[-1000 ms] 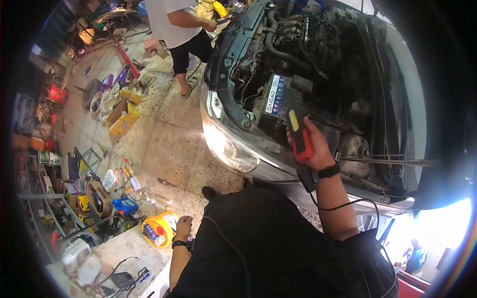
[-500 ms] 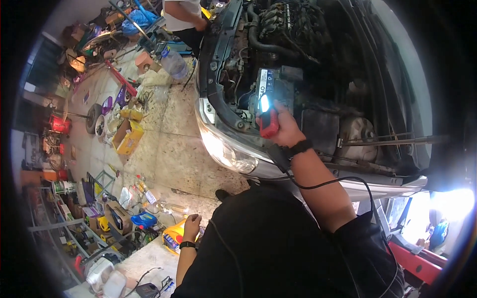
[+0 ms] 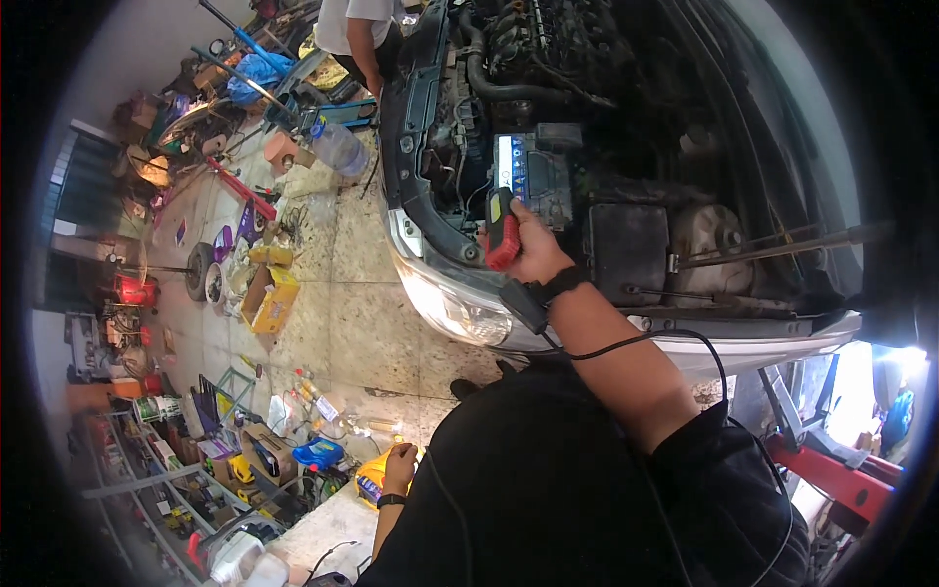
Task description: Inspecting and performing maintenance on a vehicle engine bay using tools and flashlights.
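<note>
In my right hand is a red and black hand-held work light, gripped with its yellowish lamp panel unlit. The hand is over the front edge of an open engine bay, just in front of a car battery with a white and blue label. Low at my left side, my left hand has its fingers curled together; whatever they hold, if anything, is too small to make out. Behind that hand a yellow jug shows in part.
The silver car's headlight shines in front of me. Another person stands at the far side of the bonnet opening. Floor clutter includes a yellow box, a clear water bottle, a blue container and a metal rack.
The work light was shining white and is now off. My right hand has shifted slightly left with it. The other person's arm has come down toward the car's front edge.
</note>
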A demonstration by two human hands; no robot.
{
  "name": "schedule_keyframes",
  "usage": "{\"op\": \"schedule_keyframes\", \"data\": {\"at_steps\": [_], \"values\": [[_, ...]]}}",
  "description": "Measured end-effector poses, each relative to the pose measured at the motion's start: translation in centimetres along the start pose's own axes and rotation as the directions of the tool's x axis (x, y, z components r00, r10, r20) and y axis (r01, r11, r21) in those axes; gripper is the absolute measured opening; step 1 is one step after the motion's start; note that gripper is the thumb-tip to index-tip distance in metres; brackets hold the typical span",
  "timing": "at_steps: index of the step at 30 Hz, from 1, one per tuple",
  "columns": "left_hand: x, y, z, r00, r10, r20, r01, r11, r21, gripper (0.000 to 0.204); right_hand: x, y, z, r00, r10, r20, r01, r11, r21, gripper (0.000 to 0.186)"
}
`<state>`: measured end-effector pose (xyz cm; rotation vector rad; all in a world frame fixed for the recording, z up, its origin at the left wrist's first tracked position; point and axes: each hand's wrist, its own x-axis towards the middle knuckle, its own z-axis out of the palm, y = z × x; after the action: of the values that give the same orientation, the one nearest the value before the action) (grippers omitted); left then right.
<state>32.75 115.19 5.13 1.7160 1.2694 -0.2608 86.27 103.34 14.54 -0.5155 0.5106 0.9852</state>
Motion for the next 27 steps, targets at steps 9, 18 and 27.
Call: {"op": "schedule_keyframes", "data": {"at_steps": [9,18,27], "values": [[-0.5,1.0,-0.2,0.998,-0.057,-0.027,0.059,0.997,0.049,0.039,2.3,0.5,0.4,1.0,-0.009,-0.027,0.01,1.0,0.016,0.044],[-1.9,1.1,-0.4,0.995,-0.101,0.0,0.1,0.985,0.138,0.041,1.6,-0.9,2.6,0.999,0.029,0.033,-0.031,0.996,0.088,0.033],[-1.2,0.9,-0.5,0.999,-0.046,0.029,0.043,0.992,0.115,0.042,1.1,-3.4,4.4,0.991,-0.056,0.118,0.02,0.956,0.292,0.022]]}}
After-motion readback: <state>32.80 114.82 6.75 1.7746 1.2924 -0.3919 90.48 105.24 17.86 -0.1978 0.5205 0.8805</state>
